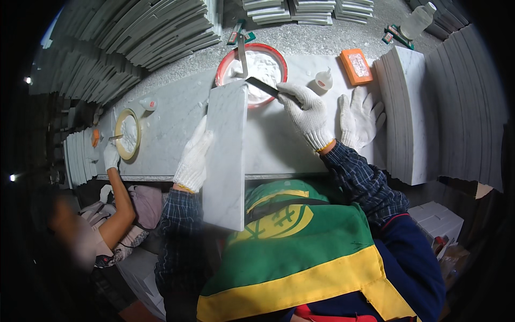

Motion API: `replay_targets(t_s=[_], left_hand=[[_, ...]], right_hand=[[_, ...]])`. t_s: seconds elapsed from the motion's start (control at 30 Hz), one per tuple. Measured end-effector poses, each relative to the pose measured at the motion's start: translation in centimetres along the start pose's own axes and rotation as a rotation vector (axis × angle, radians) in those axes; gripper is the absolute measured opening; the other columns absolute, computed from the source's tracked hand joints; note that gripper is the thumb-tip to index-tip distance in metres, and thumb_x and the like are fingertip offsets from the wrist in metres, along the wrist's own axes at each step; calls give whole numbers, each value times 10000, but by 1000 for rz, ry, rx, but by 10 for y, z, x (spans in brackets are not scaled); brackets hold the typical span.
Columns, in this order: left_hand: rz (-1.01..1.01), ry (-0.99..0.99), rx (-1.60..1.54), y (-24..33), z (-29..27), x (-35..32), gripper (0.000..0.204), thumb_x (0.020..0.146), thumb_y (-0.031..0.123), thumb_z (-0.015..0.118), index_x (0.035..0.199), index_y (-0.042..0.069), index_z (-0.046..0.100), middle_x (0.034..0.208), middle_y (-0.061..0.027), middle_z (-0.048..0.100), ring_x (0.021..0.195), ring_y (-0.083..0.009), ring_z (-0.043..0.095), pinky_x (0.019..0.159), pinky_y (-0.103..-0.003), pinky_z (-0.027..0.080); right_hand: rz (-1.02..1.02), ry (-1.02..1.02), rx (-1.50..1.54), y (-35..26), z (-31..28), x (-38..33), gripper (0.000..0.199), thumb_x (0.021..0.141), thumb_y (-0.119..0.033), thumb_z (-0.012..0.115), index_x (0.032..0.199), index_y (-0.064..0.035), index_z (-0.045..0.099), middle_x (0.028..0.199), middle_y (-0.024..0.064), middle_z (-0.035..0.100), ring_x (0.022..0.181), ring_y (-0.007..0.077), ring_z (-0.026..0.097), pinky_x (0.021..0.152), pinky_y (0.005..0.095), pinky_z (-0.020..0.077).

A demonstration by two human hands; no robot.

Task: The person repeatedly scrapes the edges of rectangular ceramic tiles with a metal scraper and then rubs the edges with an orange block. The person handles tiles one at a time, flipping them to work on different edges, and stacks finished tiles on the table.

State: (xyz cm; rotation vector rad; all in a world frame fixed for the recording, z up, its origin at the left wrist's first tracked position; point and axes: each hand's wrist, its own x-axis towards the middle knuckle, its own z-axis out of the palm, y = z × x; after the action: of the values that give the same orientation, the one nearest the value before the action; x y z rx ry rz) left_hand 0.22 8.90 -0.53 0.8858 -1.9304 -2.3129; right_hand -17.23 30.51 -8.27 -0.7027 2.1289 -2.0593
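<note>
My left hand [194,158], in a white knit glove, grips a grey-white marble tile [228,155] from its left side. The tile stands on edge, tilted, reaching past the table's front edge; some of my fingers are hidden behind it. My gloved right hand [307,114] is closed around a dark flat-bladed putty knife [263,86]. Its blade tip is close to the tile's far top corner; I cannot tell if they touch. Just beyond is a red-rimmed basin [284,64] of white paste [263,67], with a metal strip [242,56] leaning in it.
Right of my hand lie a spare white glove [358,119], a small squeeze bottle [324,79] and an orange block [356,67]. Stacked slabs [410,115] rise at the right, more tiles [155,27] at the far left. At left, a co-worker's gloved hand [111,155] is beside a yellow bowl [137,145].
</note>
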Motion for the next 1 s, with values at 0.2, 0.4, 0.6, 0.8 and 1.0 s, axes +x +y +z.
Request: replay_targets(t_s=[0.2, 0.4, 0.6, 0.8, 1.0], left_hand=[[22, 131, 247, 21, -5, 10, 566, 1078, 96, 478, 1609, -60, 359, 1599, -152, 486, 1452, -222, 476, 1200, -325, 365], [360, 327, 1041, 49, 1, 3, 581, 1045, 134, 549, 1615, 112, 434, 1360, -215, 647, 1243, -304, 647, 1050, -356, 492], [513, 298, 1604, 49, 11, 1, 631, 1002, 184, 644, 1602, 287, 477, 885, -136, 631, 780, -341, 670, 735, -463, 547], [629, 204, 1270, 54, -22, 23, 598, 1016, 122, 629, 1588, 249, 508, 1042, -167, 711, 876, -310, 726, 805, -400, 572], [299, -236, 671, 50, -67, 32, 507, 1062, 154, 613, 1539, 8, 525, 1532, -146, 597, 1426, -216, 534, 1165, -331, 418]], right_hand=[[28, 35, -59, 2, -12, 8, 283, 1000, -72, 717, 1275, -7, 732, 1081, 88, 774, 937, 107, 728, 815, 233, 568], [135, 64, 25, -7, -20, 0, 242, 981, -44, 715, 1217, 4, 745, 1090, 117, 784, 981, 178, 739, 875, 294, 577], [4, 148, -101, -4, -21, -9, 245, 957, -40, 745, 1198, 1, 754, 1042, 124, 782, 949, 198, 748, 846, 306, 578], [224, 260, -44, -33, -27, -32, 252, 980, -98, 727, 1207, 11, 744, 976, 92, 775, 826, 161, 721, 754, 272, 569], [414, 388, 383, -62, -27, -86, 590, 987, -56, 689, 1509, 92, 459, 1005, 173, 693, 806, 181, 650, 697, 297, 531]])
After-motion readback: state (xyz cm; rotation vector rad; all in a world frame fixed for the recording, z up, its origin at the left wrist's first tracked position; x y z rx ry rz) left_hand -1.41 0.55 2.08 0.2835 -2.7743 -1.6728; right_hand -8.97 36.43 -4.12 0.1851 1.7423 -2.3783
